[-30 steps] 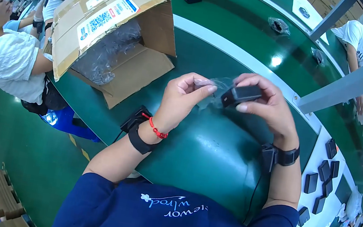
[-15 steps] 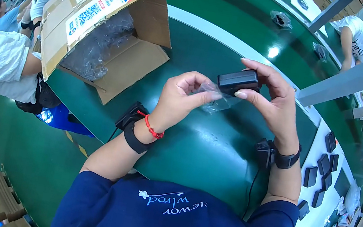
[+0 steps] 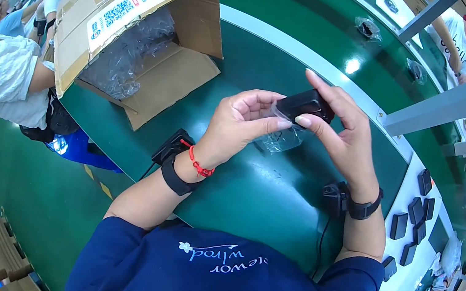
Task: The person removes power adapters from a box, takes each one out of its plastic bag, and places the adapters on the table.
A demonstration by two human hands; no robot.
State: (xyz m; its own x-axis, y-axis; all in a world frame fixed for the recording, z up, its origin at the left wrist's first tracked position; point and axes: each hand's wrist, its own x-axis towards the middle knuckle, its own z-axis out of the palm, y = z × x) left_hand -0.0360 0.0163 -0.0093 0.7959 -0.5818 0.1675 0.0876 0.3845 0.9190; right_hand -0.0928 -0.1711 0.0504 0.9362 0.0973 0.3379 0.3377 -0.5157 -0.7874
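Observation:
Above the green table, my right hand (image 3: pixel 344 124) grips a small black box-shaped device (image 3: pixel 301 104) between thumb and fingers, its index finger raised along the far side. My left hand (image 3: pixel 246 115) pinches a clear plastic bag (image 3: pixel 281 139) at the device's left end. The device is tilted, and its left end lies at the bag's mouth, partly covered by the film. How far inside it sits, I cannot tell. The rest of the bag hangs crumpled below the device, between my hands.
An open cardboard box (image 3: pixel 195 79) holding clear plastic bags (image 3: pixel 130 56) lies at the left. Several black devices (image 3: pixel 398 226) rest on a white surface at the right. Beyond the table runs a green belt (image 3: pixel 305 18) with bagged pieces. A metal post (image 3: pixel 441 98) stands far right; co-workers sit nearby.
The black device has tipped and moved down-left against the bag, which my left hand keeps pinching. The bag now covers part of its left end.

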